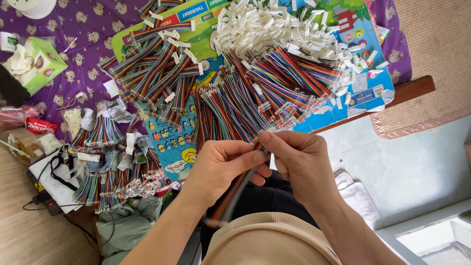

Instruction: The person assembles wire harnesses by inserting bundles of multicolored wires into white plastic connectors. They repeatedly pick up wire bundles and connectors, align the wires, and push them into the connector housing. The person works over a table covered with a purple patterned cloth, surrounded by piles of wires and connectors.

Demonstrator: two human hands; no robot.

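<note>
The left hand and right hand are both pinching one striped wire bundle, which is running down toward the person's lap.

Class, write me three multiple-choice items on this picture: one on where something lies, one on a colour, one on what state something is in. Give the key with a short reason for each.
1. Where does the green tissue box lie?
A. far left on the purple cloth
B. on the tiled floor
C. in the person's lap

2. What colour are the loose plastic connectors heaped at the top?
A. black
B. white
C. red

3. What are the left hand and right hand doing?
A. resting flat and empty
B. both pinching one multicoloured ribbon cable
C. holding scissors

Key: A, the box sits at the left edge; B, the heap is white; B, the fingers of both meet on the cable.
</note>
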